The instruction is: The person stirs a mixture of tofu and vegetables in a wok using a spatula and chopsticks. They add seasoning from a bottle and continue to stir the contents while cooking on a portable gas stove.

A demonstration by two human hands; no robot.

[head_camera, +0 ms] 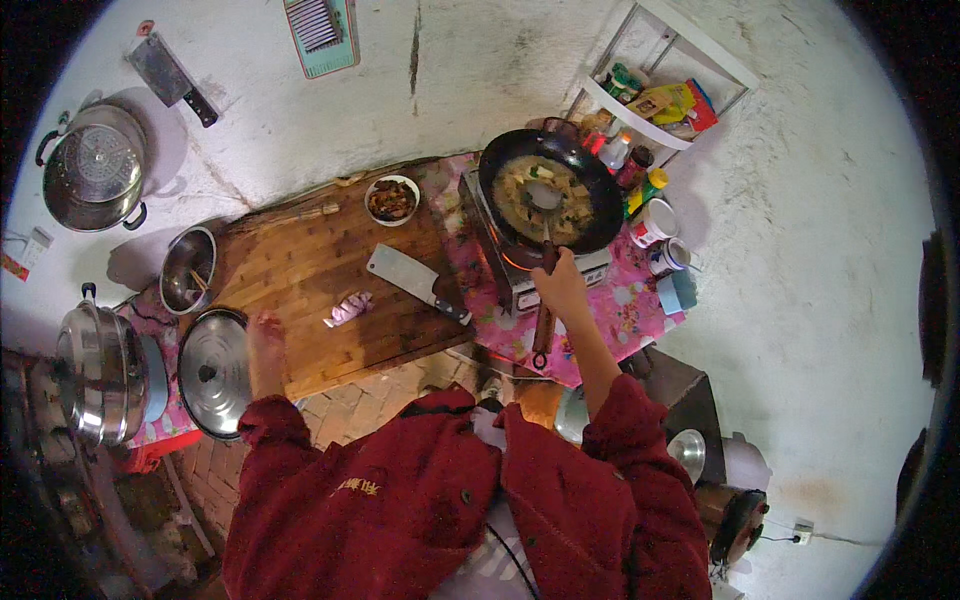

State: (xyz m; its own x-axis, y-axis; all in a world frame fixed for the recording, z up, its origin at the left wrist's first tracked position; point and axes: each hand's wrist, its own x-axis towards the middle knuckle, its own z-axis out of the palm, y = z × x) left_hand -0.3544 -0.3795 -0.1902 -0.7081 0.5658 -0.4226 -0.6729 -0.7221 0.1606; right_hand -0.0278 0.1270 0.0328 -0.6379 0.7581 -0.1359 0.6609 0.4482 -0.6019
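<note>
My right hand [561, 289] grips the handle of a metal ladle [544, 196], whose bowl rests in the food inside a black wok [609, 199]. Pale pieces and green bits lie in broth there. A brown handle [544, 334] with an end ring extends below this hand; I cannot tell whether it belongs to ladle or wok. The wok sits on a portable stove [517, 294] with an orange glow below it. Blurred, my left hand [266, 334] is over the left edge of the wooden cutting board [300, 255], beside a metal lid [214, 367]; its fingers are unclear.
On the board are a cleaver [405, 270], pale purplish pieces [349, 308] and a bowl of brown food [392, 200]. A metal bowl [187, 270] and a steamer pot [101, 375] stand left. Bottles and tubs [655, 223] line the wall right of the wok, below a corner shelf [637, 116].
</note>
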